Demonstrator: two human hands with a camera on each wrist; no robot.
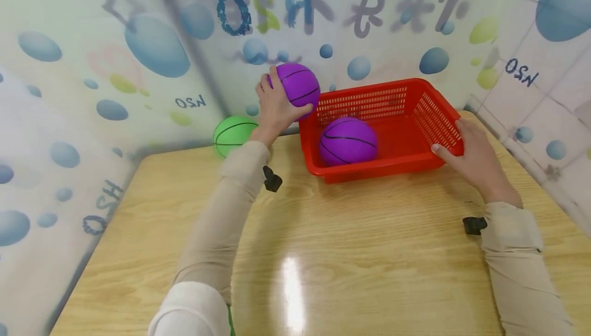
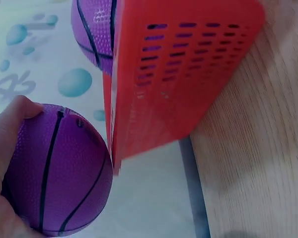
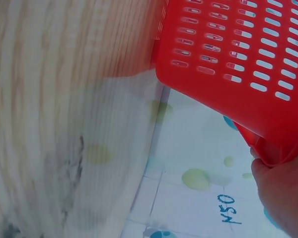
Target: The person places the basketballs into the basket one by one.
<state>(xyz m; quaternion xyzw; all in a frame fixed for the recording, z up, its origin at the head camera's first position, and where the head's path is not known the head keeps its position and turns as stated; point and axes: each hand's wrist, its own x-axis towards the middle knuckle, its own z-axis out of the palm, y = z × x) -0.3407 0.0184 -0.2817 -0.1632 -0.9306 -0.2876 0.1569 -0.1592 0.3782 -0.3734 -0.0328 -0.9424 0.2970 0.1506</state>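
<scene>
A purple basketball (image 1: pixel 300 87) is held in my left hand (image 1: pixel 274 102), fingers and thumb spread round its side. It hangs at the left end of a red plastic basket (image 1: pixel 369 168), level with or above the rim. In the left wrist view, the held ball (image 2: pixel 64 173) appears close beside the slotted basket wall (image 2: pixel 188 64). Another purple basketball (image 1: pixel 348 141) lies inside the basket at its left end. At the opposite end, my right hand (image 1: pixel 475 156) grips the basket's rim, thumb on the inner side; the right wrist view shows the fingers (image 3: pixel 260 171) at the rim.
A green basketball (image 1: pixel 233 136) sits at the table's back left, partly hidden by the left wrist. The wooden table (image 1: pixel 369 254) runs up to a curtain (image 1: pixel 198 84) printed with bubbles and lettering. A bit of something green (image 1: pixel 231 320) shows under the left sleeve.
</scene>
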